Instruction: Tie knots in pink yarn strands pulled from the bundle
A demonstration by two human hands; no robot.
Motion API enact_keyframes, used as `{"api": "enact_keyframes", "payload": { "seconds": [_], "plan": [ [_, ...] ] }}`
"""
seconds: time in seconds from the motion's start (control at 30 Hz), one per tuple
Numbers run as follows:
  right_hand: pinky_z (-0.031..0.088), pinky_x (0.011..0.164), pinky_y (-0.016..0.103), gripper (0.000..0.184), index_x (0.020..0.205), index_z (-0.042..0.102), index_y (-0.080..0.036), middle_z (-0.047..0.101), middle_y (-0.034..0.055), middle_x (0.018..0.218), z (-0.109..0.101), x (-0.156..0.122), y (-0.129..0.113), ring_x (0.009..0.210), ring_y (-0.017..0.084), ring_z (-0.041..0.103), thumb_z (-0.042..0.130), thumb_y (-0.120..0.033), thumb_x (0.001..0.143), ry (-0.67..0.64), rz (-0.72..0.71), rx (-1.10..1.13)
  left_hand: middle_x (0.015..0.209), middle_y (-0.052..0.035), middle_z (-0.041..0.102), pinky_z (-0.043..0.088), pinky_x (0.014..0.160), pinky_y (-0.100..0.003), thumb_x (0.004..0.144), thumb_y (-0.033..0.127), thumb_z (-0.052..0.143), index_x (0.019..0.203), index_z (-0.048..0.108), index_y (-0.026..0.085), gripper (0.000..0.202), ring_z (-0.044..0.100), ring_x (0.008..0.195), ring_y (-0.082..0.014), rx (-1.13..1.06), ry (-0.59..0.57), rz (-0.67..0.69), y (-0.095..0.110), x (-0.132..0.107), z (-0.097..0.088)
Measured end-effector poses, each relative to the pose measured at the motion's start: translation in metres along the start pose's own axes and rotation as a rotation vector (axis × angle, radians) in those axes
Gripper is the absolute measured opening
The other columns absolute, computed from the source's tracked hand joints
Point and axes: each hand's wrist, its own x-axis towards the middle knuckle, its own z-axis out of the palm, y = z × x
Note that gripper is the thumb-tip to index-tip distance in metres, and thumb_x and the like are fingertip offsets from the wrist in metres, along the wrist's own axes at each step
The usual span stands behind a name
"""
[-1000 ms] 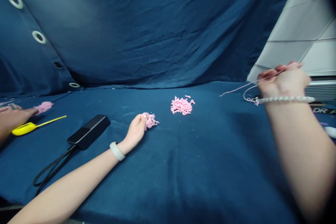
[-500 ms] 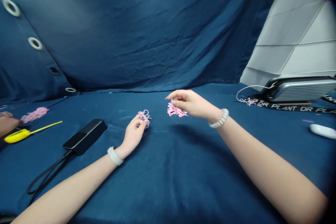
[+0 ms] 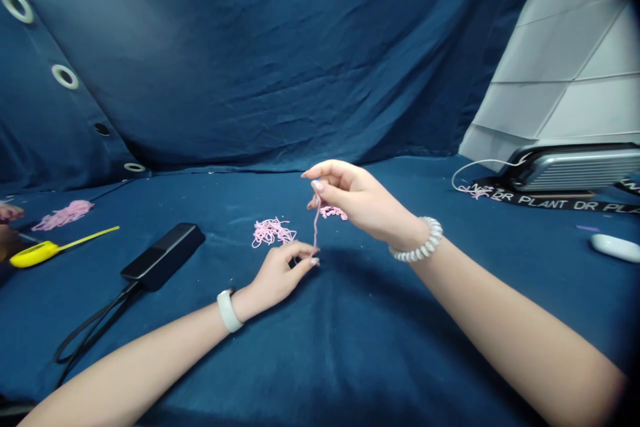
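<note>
A short pink strand of yarn [image 3: 316,225] hangs between my two hands, stretched nearly upright. My right hand [image 3: 345,197] pinches its upper end between thumb and fingertips, above the cloth. Lower down, my left hand [image 3: 283,273] is closed on the bottom end with thumb and forefinger. Just behind my left hand lies a loose tangle of pink yarn pieces [image 3: 273,231]. A small heap of knotted pink pieces [image 3: 334,213] sits behind my right hand, which hides part of it.
A black box with a cable [image 3: 164,257] lies at the left, beside a yellow-handled tool [image 3: 37,255] and more pink yarn [image 3: 65,215]. Another person's hand [image 3: 9,213] shows at the left edge. On the right are a silver ribbed device [image 3: 580,170], a lettered strap [image 3: 560,203] and a white case [image 3: 615,246].
My left hand has let the yarn tangle rest on the cloth and moved right and nearer. My right hand has shifted slightly left, and one strand is now held between both hands.
</note>
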Motion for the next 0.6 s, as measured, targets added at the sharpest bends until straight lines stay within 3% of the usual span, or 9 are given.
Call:
{"api": "enact_keyframes", "payload": {
  "seconds": [0.1, 0.23, 0.43, 0.53, 0.6],
  "plan": [
    [0.050, 0.064, 0.026, 0.018, 0.094, 0.057, -0.017, 0.054, -0.0035, 0.065, -0.011, 0.003, -0.003, 0.060, 0.009, 0.055, 0.061, -0.027, 0.080, 0.053, -0.018, 0.089, 0.075, -0.0036, 0.070, 0.049, 0.072, -0.029, 0.088, 0.037, 0.044, 0.087, 0.067, 0.019, 0.030, 0.064, 0.072, -0.0169, 0.047, -0.053, -0.039, 0.001, 0.002, -0.002],
    [0.050, 0.068, 0.030, 0.016, 0.087, 0.057, -0.021, 0.041, -0.0076, 0.053, -0.036, 0.005, -0.016, 0.059, 0.010, 0.054, 0.065, -0.031, 0.078, 0.220, -0.069, 0.168, 0.090, -0.0037, 0.070, 0.048, 0.079, -0.032, 0.086, 0.036, 0.045, 0.087, 0.069, 0.022, 0.027, 0.063, 0.084, -0.0190, 0.204, -0.068, 0.025, -0.011, 0.009, -0.013],
    [0.050, 0.071, 0.031, 0.017, 0.080, 0.056, -0.025, 0.040, -0.0062, 0.052, -0.068, 0.004, -0.027, 0.068, 0.012, 0.059, 0.060, -0.042, 0.080, 0.368, -0.113, 0.129, 0.104, -0.0098, 0.066, 0.040, 0.096, -0.044, 0.079, 0.036, 0.054, 0.095, 0.066, 0.019, 0.027, 0.057, 0.105, -0.0270, 0.559, 0.183, -0.008, -0.052, 0.024, -0.041],
    [0.050, 0.071, 0.030, 0.012, 0.081, 0.058, -0.023, 0.049, -0.0049, 0.058, -0.064, 0.004, -0.022, 0.068, 0.011, 0.060, 0.064, -0.033, 0.078, 0.351, -0.102, 0.128, 0.110, -0.0095, 0.064, 0.040, 0.096, -0.043, 0.080, 0.033, 0.052, 0.096, 0.064, 0.019, 0.024, 0.055, 0.108, -0.0258, 0.558, 0.266, 0.047, -0.047, 0.024, -0.041],
    [0.051, 0.070, 0.029, 0.013, 0.079, 0.060, -0.020, 0.056, -0.0030, 0.064, -0.053, 0.003, -0.017, 0.067, 0.011, 0.060, 0.069, -0.027, 0.073, 0.278, -0.080, 0.143, 0.101, -0.0072, 0.066, 0.045, 0.089, -0.039, 0.082, 0.032, 0.050, 0.097, 0.063, 0.020, 0.023, 0.060, 0.097, -0.0224, 0.482, 0.269, 0.079, -0.033, 0.020, -0.034]
  ]
}}
